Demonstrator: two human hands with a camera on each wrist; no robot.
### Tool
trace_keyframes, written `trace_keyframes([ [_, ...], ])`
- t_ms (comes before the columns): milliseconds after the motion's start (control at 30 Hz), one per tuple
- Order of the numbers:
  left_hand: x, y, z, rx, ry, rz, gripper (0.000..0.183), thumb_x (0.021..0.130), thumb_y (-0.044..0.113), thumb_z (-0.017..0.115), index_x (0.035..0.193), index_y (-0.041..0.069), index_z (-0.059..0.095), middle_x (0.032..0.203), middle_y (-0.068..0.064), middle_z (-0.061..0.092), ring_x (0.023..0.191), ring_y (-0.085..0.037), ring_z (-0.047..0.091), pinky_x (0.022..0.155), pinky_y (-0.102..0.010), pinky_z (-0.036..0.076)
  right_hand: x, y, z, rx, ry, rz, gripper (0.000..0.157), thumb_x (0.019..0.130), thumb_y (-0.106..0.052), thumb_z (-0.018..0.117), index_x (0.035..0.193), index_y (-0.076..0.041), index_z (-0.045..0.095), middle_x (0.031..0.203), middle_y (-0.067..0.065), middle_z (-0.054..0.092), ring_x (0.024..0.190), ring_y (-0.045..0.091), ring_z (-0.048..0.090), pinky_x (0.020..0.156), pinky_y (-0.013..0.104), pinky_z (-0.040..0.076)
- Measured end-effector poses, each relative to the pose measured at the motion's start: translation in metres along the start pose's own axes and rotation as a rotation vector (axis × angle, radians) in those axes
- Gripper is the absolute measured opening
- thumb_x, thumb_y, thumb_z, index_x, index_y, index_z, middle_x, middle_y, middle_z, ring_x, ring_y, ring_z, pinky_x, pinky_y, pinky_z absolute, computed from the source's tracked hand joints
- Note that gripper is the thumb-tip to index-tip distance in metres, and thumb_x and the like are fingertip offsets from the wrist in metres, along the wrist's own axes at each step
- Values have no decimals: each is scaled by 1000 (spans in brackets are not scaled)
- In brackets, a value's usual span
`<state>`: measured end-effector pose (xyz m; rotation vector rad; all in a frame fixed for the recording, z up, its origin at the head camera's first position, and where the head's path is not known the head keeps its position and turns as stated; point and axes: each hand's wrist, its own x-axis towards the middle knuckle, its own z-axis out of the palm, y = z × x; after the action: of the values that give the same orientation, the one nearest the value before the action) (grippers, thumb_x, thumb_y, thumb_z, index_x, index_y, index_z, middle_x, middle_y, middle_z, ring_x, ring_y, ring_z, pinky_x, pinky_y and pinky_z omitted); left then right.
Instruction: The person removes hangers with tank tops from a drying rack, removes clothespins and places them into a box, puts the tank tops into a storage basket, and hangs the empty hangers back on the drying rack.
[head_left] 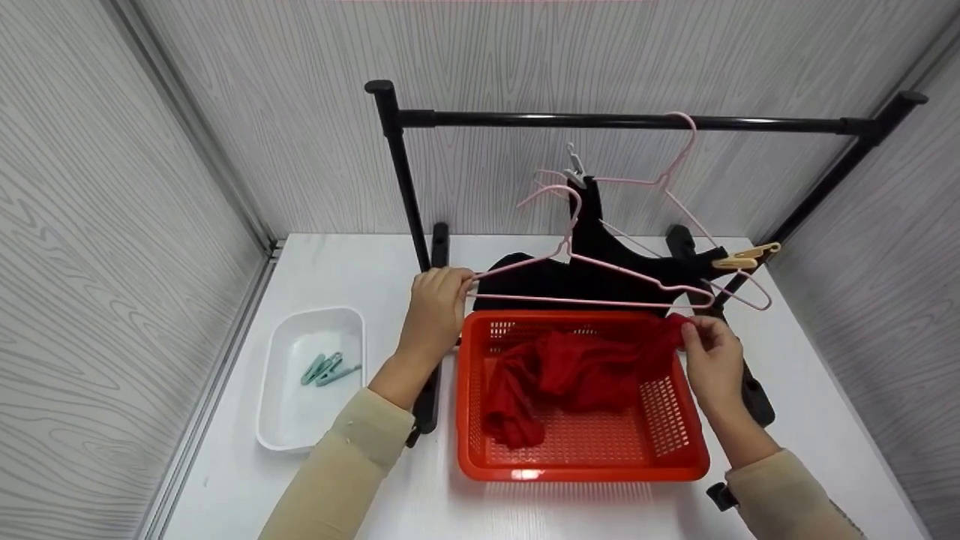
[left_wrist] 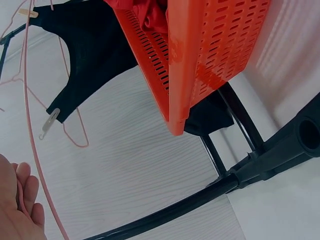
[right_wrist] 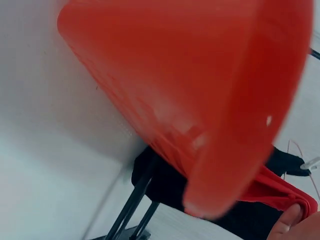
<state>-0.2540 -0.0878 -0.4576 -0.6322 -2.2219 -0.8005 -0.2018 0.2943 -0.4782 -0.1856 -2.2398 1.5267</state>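
My left hand [head_left: 439, 311] grips the left end of a pink clothes hanger [head_left: 570, 251], held above the back rim of a red plastic basket [head_left: 585, 474]. In the left wrist view its fingers curl round the pink wire. At the basket's back right corner, my right hand [head_left: 712, 360] pinches one end of a red cloth garment [head_left: 577, 367]. The rest of that garment lies bunched in the basket. Behind, a black garment [head_left: 615, 255] hangs on a second pink hanger [head_left: 682, 157], with a grey clothespin [head_left: 575, 169] and a yellow clothespin [head_left: 746, 259] clipped at its shoulders.
A black rack [head_left: 540, 120] stands behind the basket, its left post between the basket and a white tray [head_left: 274, 390]. Several green clothespins [head_left: 326, 369] lie in the tray. Wood-grain panels [head_left: 315, 67] enclose the white table [head_left: 225, 450] at the back and sides.
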Motion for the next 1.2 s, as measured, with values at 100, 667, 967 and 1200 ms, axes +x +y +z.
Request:
trace_keyframes([
  [100,-1,0,2,-7,3,2,8,101,10,58,100,4,64,88,-7,66,82,-25,59,81,-41,45,-1,8,6,-31,-44,50,19,101,-5,56,113,9,61,95,9,63,79,6,59,69,15,52],
  [667,-1,6,3,4,-20,13,8,101,9,58,101,4,64,88,-6,65,81,-25,58,83,-41,45,-14,18,29,-136,-176,-5,13,100,-7,60,105,3,65,92,15,65,75,9,60,66,15,51],
  [967,-1,8,5,0,-35,17,12,103,12,54,102,5,64,89,-6,65,82,-24,58,82,-40,44,-19,25,38,-155,-229,-6,10,98,-4,61,104,4,65,91,14,66,76,14,64,66,16,51],
  [1200,-1,10,4,-1,-46,15,9,101,9,57,103,4,65,91,-6,66,85,-25,60,84,-41,45,-21,32,47,-92,-288,17,9,97,-1,62,103,6,65,96,17,68,80,18,67,67,19,55],
])
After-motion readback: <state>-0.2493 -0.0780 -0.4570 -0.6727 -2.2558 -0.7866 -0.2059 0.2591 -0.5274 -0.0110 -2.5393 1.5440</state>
